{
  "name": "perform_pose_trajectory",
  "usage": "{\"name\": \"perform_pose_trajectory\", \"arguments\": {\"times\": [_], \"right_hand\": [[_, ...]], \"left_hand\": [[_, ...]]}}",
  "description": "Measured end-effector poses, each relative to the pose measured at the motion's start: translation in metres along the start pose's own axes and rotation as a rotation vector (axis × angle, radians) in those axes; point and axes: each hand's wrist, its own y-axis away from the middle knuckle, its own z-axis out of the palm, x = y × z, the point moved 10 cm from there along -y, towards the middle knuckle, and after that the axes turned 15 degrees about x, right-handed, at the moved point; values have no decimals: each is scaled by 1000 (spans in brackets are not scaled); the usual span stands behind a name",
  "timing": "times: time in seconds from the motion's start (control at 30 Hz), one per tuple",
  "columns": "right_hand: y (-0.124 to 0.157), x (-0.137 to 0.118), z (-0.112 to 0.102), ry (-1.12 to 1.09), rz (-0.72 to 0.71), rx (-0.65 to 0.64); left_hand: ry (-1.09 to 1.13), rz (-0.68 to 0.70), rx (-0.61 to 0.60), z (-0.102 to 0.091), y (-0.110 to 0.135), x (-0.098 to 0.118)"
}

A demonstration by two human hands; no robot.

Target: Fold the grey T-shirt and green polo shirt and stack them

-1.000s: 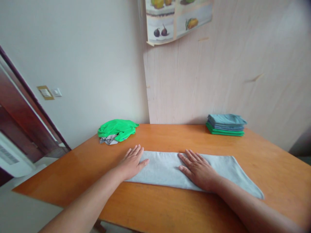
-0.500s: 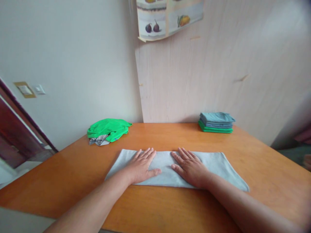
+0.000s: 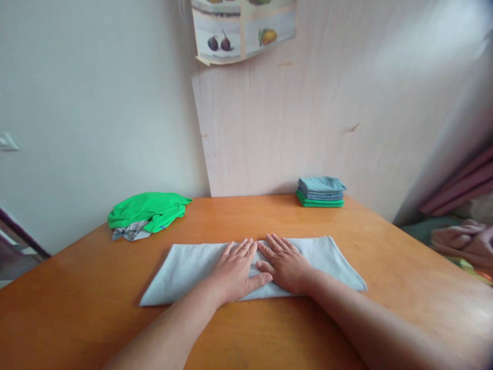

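A light grey-blue cloth [image 3: 185, 270], folded into a long flat strip, lies crosswise on the wooden table in front of me. My left hand [image 3: 241, 270] rests flat on its middle, fingers stretched out and pointing away from me. Right beside it, my right hand [image 3: 285, 264] also lies flat on the cloth with its fingers apart. The two hands are close together, the left thumb reaching near the right thumb. Both hold nothing; the cloth under the palms is hidden.
At the back left of the table [image 3: 239, 218] lies a crumpled green garment [image 3: 150, 208] over a striped grey one [image 3: 131, 229]. A stack of folded blue and green cloths [image 3: 321, 191] stands at the back right. Pinkish fabric [image 3: 464, 239] lies beyond the right edge.
My hands have come closer together over the middle of the cloth, both still flat on it. The view has turned to the right, so the table things appear further left.
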Motion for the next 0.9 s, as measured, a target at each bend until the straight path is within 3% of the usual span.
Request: {"name": "perform_pose_trajectory", "arguments": {"times": [0.23, 0.4, 0.7, 0.9], "right_hand": [[-2, -1, -10, -69, 28, -17], [4, 18, -26, -4, 133, -5], [15, 34, -14, 3, 187, -53], [20, 38, -26, 4, 199, -93]], "left_hand": [[-15, -1, -7, 2, 0, -4], [-14, 12, -5, 3, -1, -3], [-25, -8, -17, 5, -2, -5], [-28, -4, -1, 8, -4, -7]]}}
